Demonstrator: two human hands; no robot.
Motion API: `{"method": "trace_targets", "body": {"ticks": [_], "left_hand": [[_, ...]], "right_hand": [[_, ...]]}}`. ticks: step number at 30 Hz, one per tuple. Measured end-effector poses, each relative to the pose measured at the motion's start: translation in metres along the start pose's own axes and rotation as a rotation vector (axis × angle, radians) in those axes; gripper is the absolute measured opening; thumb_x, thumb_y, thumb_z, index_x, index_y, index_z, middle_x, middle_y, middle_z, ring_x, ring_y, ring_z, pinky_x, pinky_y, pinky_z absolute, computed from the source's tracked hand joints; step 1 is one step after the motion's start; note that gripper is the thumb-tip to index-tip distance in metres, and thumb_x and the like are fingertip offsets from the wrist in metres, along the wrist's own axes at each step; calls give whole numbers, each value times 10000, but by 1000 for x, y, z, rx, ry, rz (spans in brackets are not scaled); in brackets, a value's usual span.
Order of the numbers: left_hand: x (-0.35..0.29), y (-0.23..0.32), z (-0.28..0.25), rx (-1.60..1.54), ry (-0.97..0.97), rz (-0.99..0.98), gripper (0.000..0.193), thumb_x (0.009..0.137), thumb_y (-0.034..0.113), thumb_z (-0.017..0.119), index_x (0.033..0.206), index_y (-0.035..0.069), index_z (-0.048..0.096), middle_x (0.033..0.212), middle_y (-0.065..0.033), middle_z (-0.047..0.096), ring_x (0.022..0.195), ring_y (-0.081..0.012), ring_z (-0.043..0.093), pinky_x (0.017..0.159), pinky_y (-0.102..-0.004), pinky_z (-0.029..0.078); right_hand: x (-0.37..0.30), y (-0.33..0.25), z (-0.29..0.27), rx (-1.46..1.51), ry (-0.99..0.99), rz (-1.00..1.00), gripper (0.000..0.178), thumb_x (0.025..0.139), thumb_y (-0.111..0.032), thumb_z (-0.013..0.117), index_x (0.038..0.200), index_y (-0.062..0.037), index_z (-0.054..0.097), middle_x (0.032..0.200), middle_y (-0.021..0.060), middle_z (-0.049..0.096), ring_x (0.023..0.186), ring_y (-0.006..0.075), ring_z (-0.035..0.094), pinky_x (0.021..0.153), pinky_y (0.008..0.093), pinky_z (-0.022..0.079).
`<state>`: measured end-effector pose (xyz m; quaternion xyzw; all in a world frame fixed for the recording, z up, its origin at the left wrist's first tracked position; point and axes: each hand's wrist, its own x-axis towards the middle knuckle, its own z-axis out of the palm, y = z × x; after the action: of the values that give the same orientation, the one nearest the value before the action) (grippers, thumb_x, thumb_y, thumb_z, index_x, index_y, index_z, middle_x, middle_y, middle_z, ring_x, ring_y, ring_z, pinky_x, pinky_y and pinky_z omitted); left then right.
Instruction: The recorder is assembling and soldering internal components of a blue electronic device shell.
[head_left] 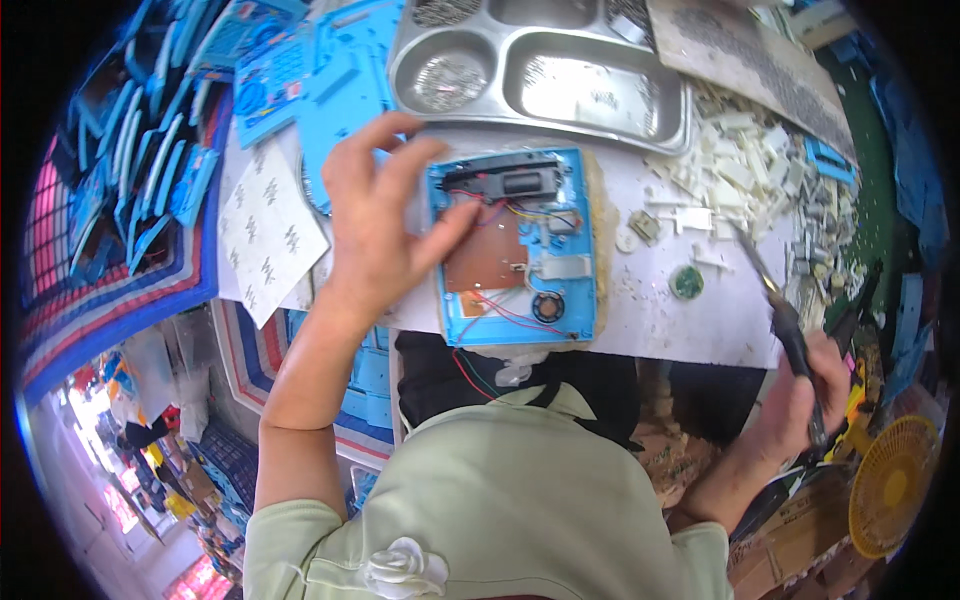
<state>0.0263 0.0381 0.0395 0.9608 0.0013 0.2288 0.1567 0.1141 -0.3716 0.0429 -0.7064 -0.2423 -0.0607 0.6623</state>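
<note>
A blue plastic casing [587, 215] lies open on the table before me. Inside it are a brown circuit board [487, 255], a dark grey mechanism [525, 184], a small round speaker [548, 306] and thin coloured wires. My left hand [385, 215] is over the casing's left edge, fingers spread and apart. Its thumb reaches inside, near the wires by the dark mechanism; whether it touches them I cannot tell. Out to the right, away from the casing, my right hand [800, 395] is wrapped round the dark handle of a soldering iron [787, 325], its metal tip pointing up and left.
Beyond the casing stands a metal compartment tray [680, 120] with small metal parts. White plastic pieces [745, 165] are heaped at the right, near a small green round pot [687, 282]. Blue casings [150, 150] crowd the left. A yellow fan [893, 487] stands lower right.
</note>
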Motion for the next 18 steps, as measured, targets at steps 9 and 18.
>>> {"method": "trace_targets", "body": {"ticks": [9, 18], "left_hand": [[-18, -87, -12, 214, -39, -9, 563, 801, 202, 800, 1295, 12, 608, 1352, -246, 565, 1240, -421, 543, 1062, -476, 437], [-13, -140, -31, 326, 141, 43, 391, 964, 64, 620, 1354, 39, 616, 1310, -168, 653, 1193, -348, 615, 1038, -417, 456]], "right_hand": [[-72, -34, -111, -107, 522, 103, 331, 951, -182, 659, 1198, 32, 610, 1015, 130, 638, 811, 152, 548, 712, 300, 447], [-115, -106, -173, -264, 1037, -11, 154, 947, -42, 616, 1080, 29, 646, 824, 66, 613, 644, 99, 500, 571, 225, 390]]}}
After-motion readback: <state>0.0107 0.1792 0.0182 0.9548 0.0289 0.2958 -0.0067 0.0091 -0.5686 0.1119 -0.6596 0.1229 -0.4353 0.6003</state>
